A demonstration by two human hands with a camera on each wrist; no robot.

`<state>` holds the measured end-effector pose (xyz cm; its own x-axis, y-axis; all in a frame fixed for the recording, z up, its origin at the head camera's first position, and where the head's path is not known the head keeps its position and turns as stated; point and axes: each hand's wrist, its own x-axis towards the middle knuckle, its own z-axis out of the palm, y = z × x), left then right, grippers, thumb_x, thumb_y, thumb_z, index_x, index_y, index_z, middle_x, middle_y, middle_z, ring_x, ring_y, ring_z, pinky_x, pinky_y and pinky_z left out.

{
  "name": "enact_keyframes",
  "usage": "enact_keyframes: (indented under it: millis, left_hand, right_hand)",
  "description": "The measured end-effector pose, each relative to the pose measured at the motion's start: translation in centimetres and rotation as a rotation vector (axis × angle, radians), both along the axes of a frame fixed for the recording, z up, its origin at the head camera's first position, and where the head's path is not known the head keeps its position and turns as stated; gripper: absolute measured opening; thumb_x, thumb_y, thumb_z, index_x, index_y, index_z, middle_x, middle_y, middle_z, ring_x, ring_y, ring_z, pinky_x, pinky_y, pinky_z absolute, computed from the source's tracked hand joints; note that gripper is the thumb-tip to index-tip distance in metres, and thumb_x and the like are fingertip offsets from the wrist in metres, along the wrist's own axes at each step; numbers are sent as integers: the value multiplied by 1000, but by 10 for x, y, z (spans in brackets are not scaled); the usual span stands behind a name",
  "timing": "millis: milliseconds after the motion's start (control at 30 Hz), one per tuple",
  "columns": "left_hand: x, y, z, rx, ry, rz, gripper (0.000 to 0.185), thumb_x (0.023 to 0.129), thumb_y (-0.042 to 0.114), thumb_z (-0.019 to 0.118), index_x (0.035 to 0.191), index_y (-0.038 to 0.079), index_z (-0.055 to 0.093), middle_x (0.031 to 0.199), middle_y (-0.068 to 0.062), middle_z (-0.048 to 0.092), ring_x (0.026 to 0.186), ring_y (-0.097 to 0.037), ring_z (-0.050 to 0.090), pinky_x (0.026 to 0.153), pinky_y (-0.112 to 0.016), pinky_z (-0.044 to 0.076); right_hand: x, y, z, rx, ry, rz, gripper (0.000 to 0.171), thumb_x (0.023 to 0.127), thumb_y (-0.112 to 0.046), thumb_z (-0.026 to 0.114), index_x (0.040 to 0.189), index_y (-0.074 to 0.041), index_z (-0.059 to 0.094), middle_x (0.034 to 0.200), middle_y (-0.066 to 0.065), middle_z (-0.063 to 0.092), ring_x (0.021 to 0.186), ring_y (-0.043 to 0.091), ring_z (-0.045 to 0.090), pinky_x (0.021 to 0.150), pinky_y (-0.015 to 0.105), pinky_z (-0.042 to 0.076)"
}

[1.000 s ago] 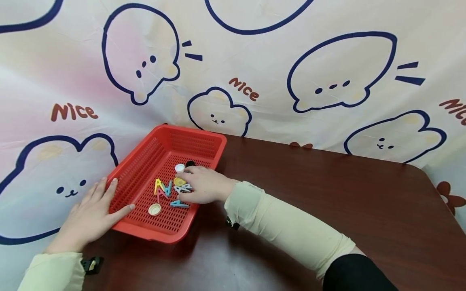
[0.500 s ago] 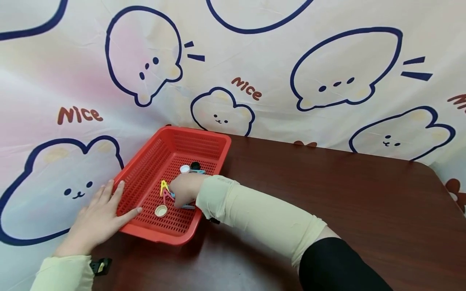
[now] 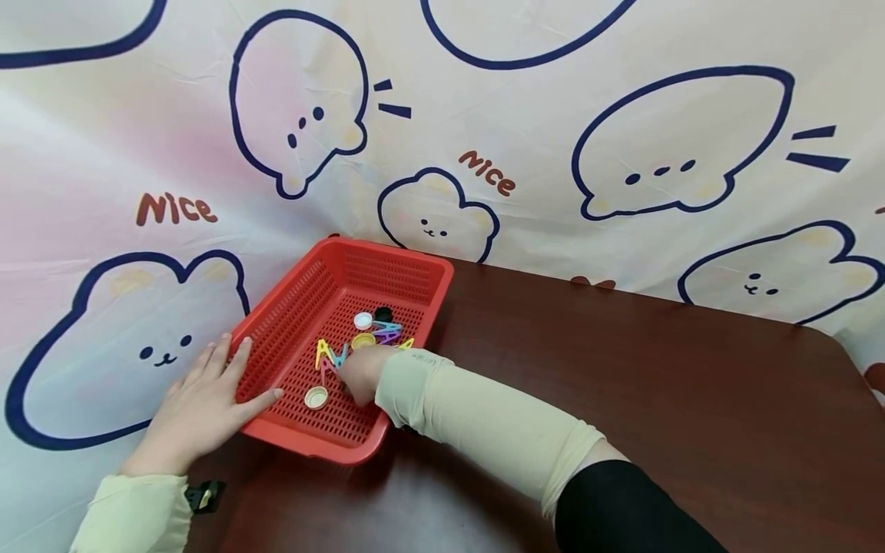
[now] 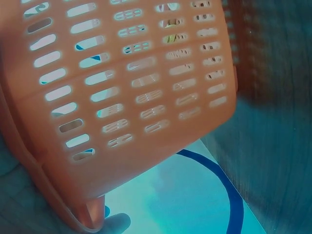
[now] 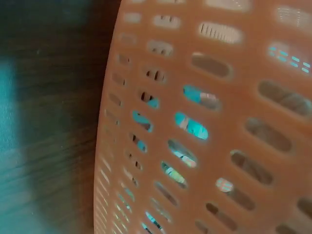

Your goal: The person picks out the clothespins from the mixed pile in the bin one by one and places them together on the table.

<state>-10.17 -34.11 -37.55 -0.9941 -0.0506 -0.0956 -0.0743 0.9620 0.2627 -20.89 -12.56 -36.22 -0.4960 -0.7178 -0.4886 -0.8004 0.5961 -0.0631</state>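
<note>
**Small pieces gathered inside a steadied red basket**

The red basket (image 3: 349,269) is steadied at its near-left wall by the left hand (image 3: 200,407), whose fingers (image 3: 231,361) lie straight and spread against the perforated plastic, the thumb pressed to the rim. The right hand (image 3: 359,372) is lowered into the basket over the clips; its fingers are turned down and hidden behind the knuckles and the sleeve (image 3: 484,422), so whether anything is pinched cannot be told.

The step in hand is judged to be the picking of a small piece from the basket floor. It would be done best with a light fingertip pinch on one piece only, since the clips are tangled and could be dragged together; the brace at the wall should be held firm so that the light basket is not slid on the smooth table (image 3: 657,399).

Just left of the right fingertips lie a yellow clip (image 3: 322,352), a blue clip (image 3: 340,355) and a pink clip, angular and thin. Nearer the person, a cream bottle cap (image 3: 316,396) rests hollow side up. Beyond the fingertips are a yellow cap (image 3: 362,340), a white cap (image 3: 362,320), a black cap (image 3: 382,314) and more pastel clips (image 3: 389,332).

The basket is rigid moulded plastic with slotted walls, seen close in the left wrist view (image 4: 126,92). The table is dark, glossy wood grain.
</note>
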Motion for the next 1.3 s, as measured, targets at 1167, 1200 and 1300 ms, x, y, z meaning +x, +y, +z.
enact_keyframes:
  millis: [1167,1200,1300]
  left_hand:
    - [-1,-2,-2,1,-23,6,113,92,76,52,158,-10,18,163,-39,1,146,-62,3,105,-86,13]
    - [-1,-2,-1,3,-24,6,113,92,75,52,158,-10,18,163,-39,1,147,-62,3,105,-86,12]
    - [-1,-2,-1,3,-29,4,112,93,76,51,158,-10,21,163,-39,0,147,-62,2,105,-86,12]
  right_hand:
    - [-12,14,-2,-582,-302,-157,7,106,-18,61,102,-14,65,82,-3,71,69,8,62,65,19,46]
    - [-13,14,-2,-592,-301,-168,7,106,-18,61,103,-14,66,86,-4,72,71,7,64,66,19,47]
    - [-14,13,-2,-617,-304,-216,16,105,-17,62,118,-11,68,100,-3,73,77,4,66,68,18,50]
